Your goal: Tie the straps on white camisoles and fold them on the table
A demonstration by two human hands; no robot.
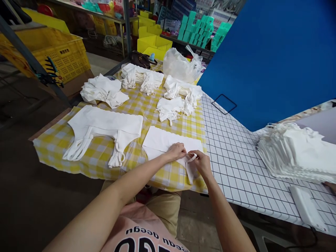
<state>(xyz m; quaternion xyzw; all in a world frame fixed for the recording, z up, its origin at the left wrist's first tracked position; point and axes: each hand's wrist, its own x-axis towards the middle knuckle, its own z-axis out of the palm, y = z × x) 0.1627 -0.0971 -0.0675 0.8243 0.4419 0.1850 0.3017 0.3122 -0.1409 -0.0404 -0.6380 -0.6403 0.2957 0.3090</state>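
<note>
Both hands down on a flat white garment piece (168, 141) at the near edge of the yellow checked cloth (99, 157) on the tabletop. Left hand (175, 151) pressing on the fabric, grip closed lightly on the near edge where the strap starts. Right hand (202, 162) pinching the white strap (191, 167) between thumb and fingers, strap hanging toward the cloth's front edge. Looks like midway through one piece, not yet bundled. Further back, several tied-up white bundles (173, 108) lying in a loose row, apparently finished, plus a rumpled heap (103, 91) to the left. Just left of the hands, a flat stack with dangling straps (103, 129), spread out and seemingly awaiting handling. Far right, on the white gridded surface (231, 150), a thick pile of flat white pieces (296, 150), by the look of it plenty left. Clear plastic bag (181, 64) behind the bundles.
</note>
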